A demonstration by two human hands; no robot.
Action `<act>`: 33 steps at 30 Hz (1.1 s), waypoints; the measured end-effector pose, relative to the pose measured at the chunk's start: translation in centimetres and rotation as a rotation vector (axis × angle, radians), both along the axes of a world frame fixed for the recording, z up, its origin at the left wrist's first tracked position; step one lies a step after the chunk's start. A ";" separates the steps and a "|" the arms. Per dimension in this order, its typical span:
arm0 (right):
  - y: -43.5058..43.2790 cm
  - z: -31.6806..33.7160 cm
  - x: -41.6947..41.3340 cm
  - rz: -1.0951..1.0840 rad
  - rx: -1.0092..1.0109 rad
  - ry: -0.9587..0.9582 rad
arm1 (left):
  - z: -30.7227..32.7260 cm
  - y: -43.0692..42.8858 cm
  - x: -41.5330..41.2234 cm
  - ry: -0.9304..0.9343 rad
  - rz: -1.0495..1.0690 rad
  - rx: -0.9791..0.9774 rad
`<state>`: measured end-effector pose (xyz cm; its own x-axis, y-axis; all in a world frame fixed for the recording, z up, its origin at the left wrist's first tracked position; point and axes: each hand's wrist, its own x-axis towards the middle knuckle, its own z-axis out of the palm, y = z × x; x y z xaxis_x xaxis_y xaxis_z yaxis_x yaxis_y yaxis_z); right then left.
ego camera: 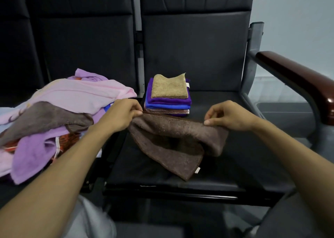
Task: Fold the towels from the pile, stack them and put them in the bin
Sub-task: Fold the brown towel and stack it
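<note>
Brown towel [173,140] held along its far edge between two pinches. The left hand [121,115] nips one end of that edge between thumb and curled fingers. The right hand [229,116] nips the other end between thumb and forefinger, its remaining fingers bent above the cloth. Both forearms reach forward from the near side, wrists roughly level, knuckles upward. From the line between the pinches the towel falls toward the person and rests on the black seat [235,165]. It is doubled over loosely, its lower layer spreading out to a near corner that carries a small white tag [197,170]. The cloth is thick and fuzzy, with a stitched hem. Just beyond the gripped edge, between the two hands and nearer the left one, stands the stack of folded towels [169,100]. These are square, plush layers of mauve, blue and purple under a tan towel [169,88]. Outside the left hand, touching its wrist, lies the pile of unfolded towels [54,120], a heap of crumpled pink, lilac, brown and orange-patterned cloth on the adjoining seat. Well outside the right hand runs a glossy dark-red armrest [298,82]. The seats are smooth, black and padded.
</note>
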<state>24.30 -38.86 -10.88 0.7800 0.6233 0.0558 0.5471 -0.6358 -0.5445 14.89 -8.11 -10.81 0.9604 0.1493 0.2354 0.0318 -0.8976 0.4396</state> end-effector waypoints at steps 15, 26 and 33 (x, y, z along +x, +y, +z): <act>4.2 -4.4 -2.4 0.125 -0.448 0.113 | -0.6 1.0 -0.5 0.086 -0.051 0.137; 2.3 -2.6 -0.4 -0.081 -0.124 0.077 | -1.2 2.9 -0.7 0.141 -0.010 0.052; 0.1 -1.2 0.1 -0.358 0.145 -0.168 | -1.3 3.1 -0.7 -0.017 0.145 -0.135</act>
